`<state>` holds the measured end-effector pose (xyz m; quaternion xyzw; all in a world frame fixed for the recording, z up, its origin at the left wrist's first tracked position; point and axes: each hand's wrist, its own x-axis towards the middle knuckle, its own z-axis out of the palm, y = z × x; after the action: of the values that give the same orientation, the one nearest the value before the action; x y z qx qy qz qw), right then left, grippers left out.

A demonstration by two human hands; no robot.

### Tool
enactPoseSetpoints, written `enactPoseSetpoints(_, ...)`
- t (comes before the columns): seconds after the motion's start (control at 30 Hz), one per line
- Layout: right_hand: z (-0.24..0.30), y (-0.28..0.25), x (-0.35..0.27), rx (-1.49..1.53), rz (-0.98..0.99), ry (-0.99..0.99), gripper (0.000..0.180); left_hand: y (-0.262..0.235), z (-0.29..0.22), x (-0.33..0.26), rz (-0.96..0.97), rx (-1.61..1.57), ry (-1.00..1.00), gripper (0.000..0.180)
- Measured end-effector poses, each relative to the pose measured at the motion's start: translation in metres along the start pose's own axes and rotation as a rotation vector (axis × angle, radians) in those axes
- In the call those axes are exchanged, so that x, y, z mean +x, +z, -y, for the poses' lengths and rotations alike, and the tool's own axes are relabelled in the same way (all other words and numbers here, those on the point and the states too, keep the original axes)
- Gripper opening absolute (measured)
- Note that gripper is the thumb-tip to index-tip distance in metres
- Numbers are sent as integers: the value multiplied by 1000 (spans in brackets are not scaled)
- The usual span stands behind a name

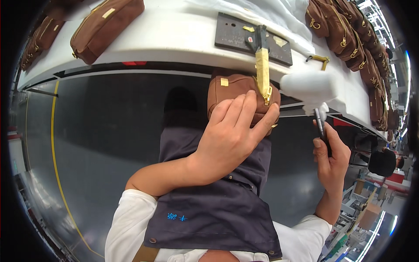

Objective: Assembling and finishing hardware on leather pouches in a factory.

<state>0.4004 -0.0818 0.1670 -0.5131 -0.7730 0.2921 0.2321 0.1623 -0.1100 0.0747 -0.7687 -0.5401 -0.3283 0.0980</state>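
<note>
A brown zippered bag (231,92) hangs at the table's front edge, above my lap. My left hand (231,135) grips its right end, with fingers on the top and the thumb beside a gold zip pull (268,97). A bar wrapped in yellow tape (262,70) runs from a dark metal plate (233,37) on the table to the bag's zip; its tip is hidden there. My right hand (330,153) is closed round the dark handle of a mallet with a thick white head (310,85). The head is raised to the right of the bag and looks blurred.
More brown bags stand at the far left (107,30) and in rows along the right (345,39). White plastic sheeting (270,17) lies behind the plate. A small yellow-and-black tool (322,60) rests on the white table (174,46). Another person (384,161) is at the far right.
</note>
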Motion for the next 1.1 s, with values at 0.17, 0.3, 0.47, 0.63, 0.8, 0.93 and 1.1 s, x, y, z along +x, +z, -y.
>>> enactPoseSetpoints(0.17, -1, 7, 6, -411, -76, -396, 38, 4, 1, -3, 6, -1, -7, 46)
enactPoseSetpoints(0.3, 1, 9, 5, -443, -70, -414, 39, 3, -1, -4, -1, 12, -12, 43)
enactPoseSetpoints(0.47, 3, 7, 3, -470, -43, -388, 40, 7, -1, -4, -22, -14, -9, 42)
enactPoseSetpoints(0.63, 2, -8, -4, -413, -216, -383, 35, 4, -1, -2, -31, 44, -22, 41)
enactPoseSetpoints(0.8, 4, 5, 2, -474, 0, -302, 37, 7, -3, -4, -30, 25, -28, 43)
enactPoseSetpoints(0.93, -6, 0, 2, -452, -186, -428, 34, 6, -1, -3, -23, 49, -21, 43)
enactPoseSetpoints(1.1, 0, 0, 1, -432, -174, -438, 34, 6, 0, -3, -21, 52, -11, 44)
